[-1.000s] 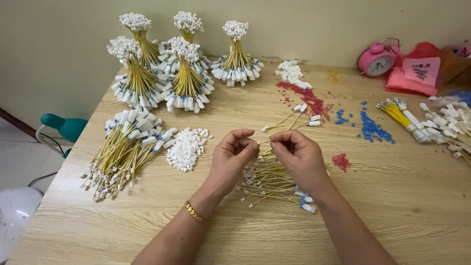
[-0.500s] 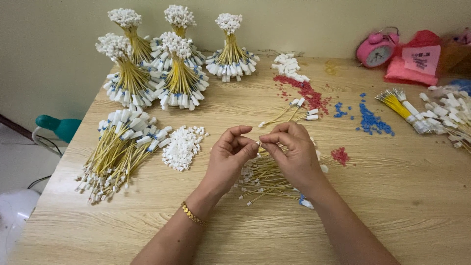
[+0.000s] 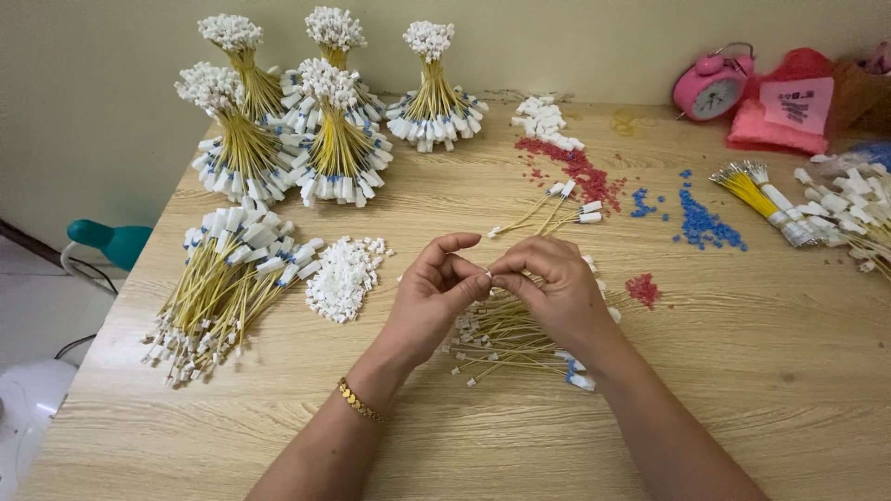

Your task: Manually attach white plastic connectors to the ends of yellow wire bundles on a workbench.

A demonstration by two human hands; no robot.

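Observation:
My left hand (image 3: pixel 434 295) and my right hand (image 3: pixel 549 289) meet fingertip to fingertip above the wooden table (image 3: pixel 742 390). Between the pinched fingers sits a tiny white piece (image 3: pixel 486 274), too small to identify further. Under the hands lies a loose pile of yellow wires with small white ends (image 3: pixel 506 336). A heap of small white plastic connectors (image 3: pixel 342 276) lies just left of my left hand. A gold bracelet is on my left wrist.
Left: a flat pile of yellow wires with white connectors (image 3: pixel 227 288). Back: several tied upright wire bundles (image 3: pixel 320 139). Red beads (image 3: pixel 575 167), blue beads (image 3: pixel 701 221), more wires (image 3: pixel 817 209) at right, a pink alarm clock (image 3: pixel 710 88), a pink cloth (image 3: pixel 784 111).
My hands have closed together, fingertips now touching over the wire pile. The view shifted a little; nothing on the table moved.

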